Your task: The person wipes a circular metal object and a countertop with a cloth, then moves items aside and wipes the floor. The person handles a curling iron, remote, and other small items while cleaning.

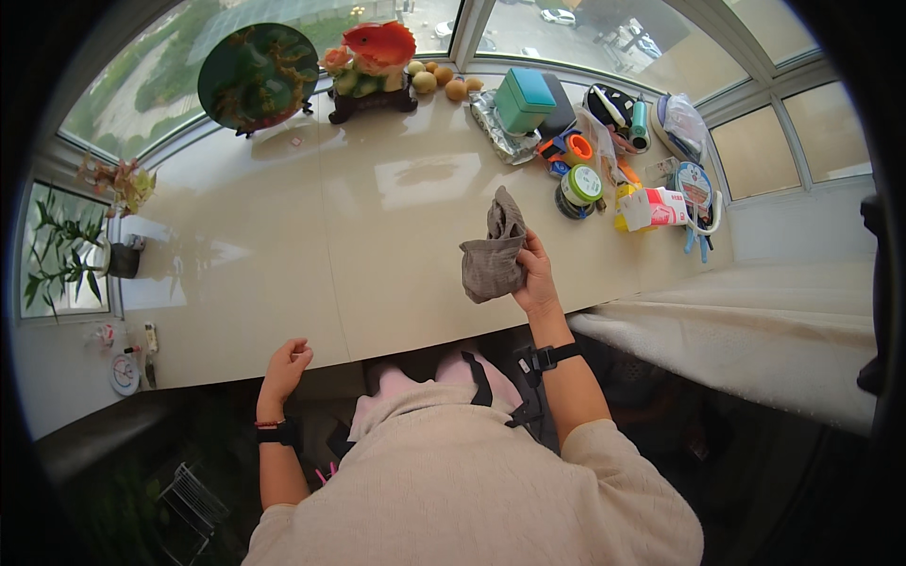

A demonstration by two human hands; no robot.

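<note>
My right hand (pixel 536 274) grips a crumpled grey-brown cloth (pixel 494 259) by its right side, above the beige counter (pixel 406 274). The cloth hangs in folds, with one narrow end sticking up away from me. Near the counter's front edge, on the left, my left hand (pixel 285 370) has its fingers loosely curled in, and nothing shows in them.
Along the window stand a dark round plate (pixel 258 77), a red fish ornament (pixel 377 47), several round fruits (pixel 429 77) and a teal box (pixel 525 99). Tape rolls (pixel 578 148), a green-lidded jar (pixel 580 185) and a pink-white carton (pixel 654 208) crowd the right. Potted plants (pixel 123 259) stand left.
</note>
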